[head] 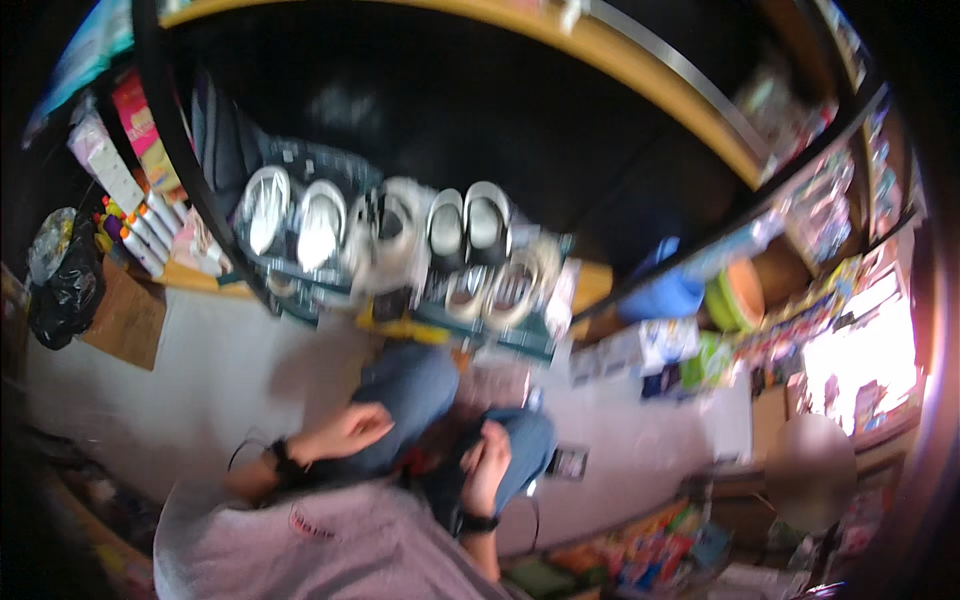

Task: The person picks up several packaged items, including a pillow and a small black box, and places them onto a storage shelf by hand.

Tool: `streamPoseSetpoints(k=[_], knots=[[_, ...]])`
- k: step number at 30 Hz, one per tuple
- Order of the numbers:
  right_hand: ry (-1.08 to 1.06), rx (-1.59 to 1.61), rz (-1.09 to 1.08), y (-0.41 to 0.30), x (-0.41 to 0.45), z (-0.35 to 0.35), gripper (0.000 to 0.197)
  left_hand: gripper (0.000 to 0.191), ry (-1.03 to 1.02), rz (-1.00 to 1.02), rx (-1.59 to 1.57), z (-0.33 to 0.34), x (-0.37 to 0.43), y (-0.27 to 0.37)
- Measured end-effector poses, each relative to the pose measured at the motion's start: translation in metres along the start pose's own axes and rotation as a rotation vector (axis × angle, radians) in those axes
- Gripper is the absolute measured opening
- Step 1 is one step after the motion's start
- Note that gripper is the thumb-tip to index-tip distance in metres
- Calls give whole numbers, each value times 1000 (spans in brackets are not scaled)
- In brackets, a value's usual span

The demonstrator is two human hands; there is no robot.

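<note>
My left hand [351, 432] hovers over or rests by my left knee in blue jeans [411, 379], fingers loosely bent, nothing visible in it. Close to my right knee, my right hand [487, 466] is half curled with its thumb raised; no object shows in it either. Both wrists wear black bands. Before me, dark green plastic baskets [529, 341] hold several pairs of shoes. Among them are plastic-wrapped white shoes [322, 229], a pair of dark shoes with pale insoles [466, 225], and beige shoes [514, 289]. Blur hides finger detail.
A wooden shelf edge [480, 15] and black metal frame [174, 142] surround the shoes. White bottles with orange caps [142, 251] and a black plastic bag [64, 300] lie left. Blue [660, 292] and green [731, 300] containers stand right. Colourful packets [637, 551] sit lower right.
</note>
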State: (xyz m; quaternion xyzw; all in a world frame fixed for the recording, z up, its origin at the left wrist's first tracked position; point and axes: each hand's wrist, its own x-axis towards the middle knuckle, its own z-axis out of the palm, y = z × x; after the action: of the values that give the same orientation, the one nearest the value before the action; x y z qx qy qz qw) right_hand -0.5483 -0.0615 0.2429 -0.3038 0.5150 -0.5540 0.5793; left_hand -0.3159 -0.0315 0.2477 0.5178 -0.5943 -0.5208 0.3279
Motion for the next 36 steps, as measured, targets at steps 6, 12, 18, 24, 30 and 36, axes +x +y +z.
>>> streamPoseSetpoints(k=[6, 12, 18, 24, 30, 36], knots=[[156, 103, -196, -25, 23, -28, 14, 15, -120, 354, 194, 43, 71, 53], [313, 226, -213, -14, 18, -64, 19, 15, -411, 246, 125, 123, 93, -13], [308, 141, -16, 32, 52, -76, 29, 26, -555, -217, -6, 128, 84, -135], [271, -98, 246, 104, 131, -85, 47, 42, -151, -507, -238, 118, 121, -159], [506, -917, 31, 174, 209, -181, 57, 66, 143, -546, 27, 121, 170, -217], [670, -1127, 306, 190, 214, -194, 73, 65, 72, -897, -271, 98, 159, -207]])
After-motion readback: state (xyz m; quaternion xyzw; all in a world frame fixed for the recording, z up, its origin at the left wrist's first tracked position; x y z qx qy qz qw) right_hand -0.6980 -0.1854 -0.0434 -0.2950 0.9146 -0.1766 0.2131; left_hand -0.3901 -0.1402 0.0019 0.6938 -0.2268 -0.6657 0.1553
